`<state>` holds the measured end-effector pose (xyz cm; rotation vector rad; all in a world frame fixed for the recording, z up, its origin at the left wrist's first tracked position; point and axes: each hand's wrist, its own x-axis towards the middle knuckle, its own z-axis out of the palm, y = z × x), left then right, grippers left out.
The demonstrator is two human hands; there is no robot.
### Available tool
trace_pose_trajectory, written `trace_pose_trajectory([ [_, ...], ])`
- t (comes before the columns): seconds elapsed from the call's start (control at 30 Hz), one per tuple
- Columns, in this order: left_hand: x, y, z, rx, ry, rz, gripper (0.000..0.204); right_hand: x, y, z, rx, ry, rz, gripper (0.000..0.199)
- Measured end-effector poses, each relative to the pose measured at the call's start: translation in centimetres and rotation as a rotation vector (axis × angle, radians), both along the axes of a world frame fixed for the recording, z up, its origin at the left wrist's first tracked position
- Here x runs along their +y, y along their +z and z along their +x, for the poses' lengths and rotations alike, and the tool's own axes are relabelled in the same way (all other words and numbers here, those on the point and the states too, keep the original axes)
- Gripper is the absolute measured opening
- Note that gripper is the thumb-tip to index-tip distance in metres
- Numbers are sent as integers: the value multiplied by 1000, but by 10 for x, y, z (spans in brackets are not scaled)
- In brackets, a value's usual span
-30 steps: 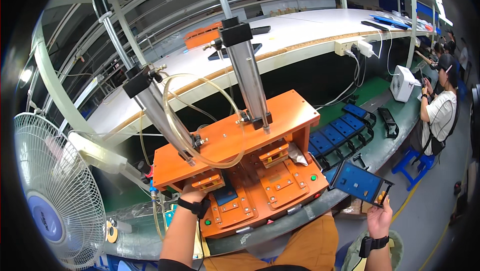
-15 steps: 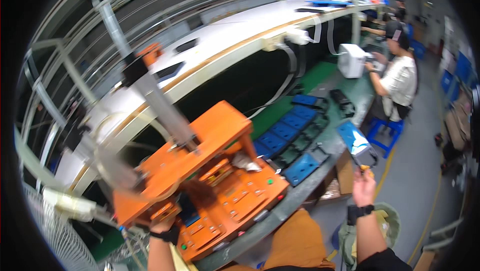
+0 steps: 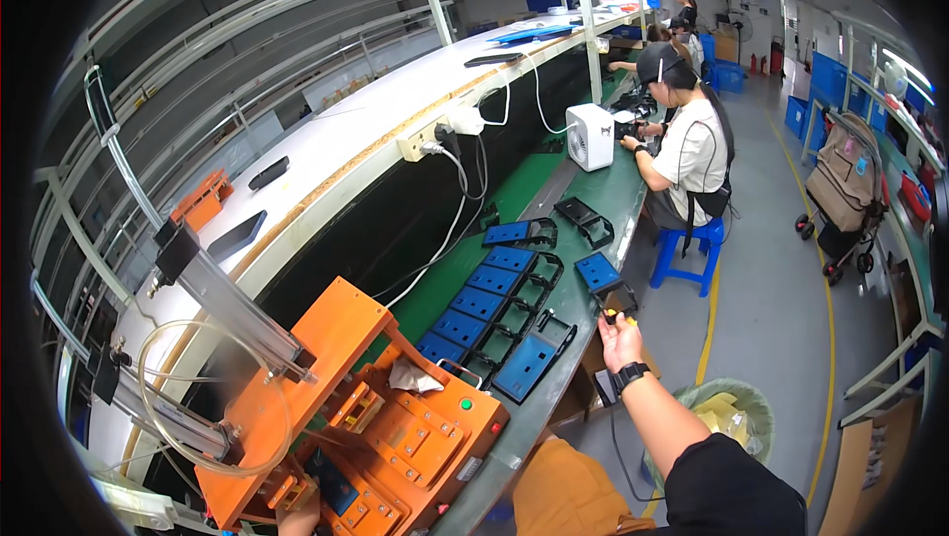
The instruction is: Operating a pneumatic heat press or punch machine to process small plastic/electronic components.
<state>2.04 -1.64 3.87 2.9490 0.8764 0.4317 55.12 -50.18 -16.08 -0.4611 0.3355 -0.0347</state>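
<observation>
1. The right hand [image 3: 620,336], right of centre in the frame, has its fingers closed on a black bracket with a blue plate [image 3: 606,282], held at the near edge of the green worktop [image 3: 593,202].
2. Just left of it, rows of similar blue plates [image 3: 491,305] lie on the worktop.
3. The left hand [image 3: 299,517], at the lower left edge, touches the base of the orange press fixture [image 3: 376,417]; whether its fingers grip cannot be told.
4. A green button [image 3: 466,403] sits on the fixture's right side.
5. In the upper right, a seated person [image 3: 687,140] works beside a white box-shaped device [image 3: 590,136].
</observation>
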Motion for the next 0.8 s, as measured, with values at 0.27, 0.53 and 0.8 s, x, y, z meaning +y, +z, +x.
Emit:
trace_pose_trajectory([
  [0.27,-119,51,-27,-132,90,-252,51,12,43,30,44,408,-840,57],
  [0.53,-147,-3,-36,-544,-26,-195,32,4,50,65,-106,589,-1718,69],
  [0.8,-164,-19,-22,-683,105,-137,31,16,92,62,-136,839,-2171,99],
])
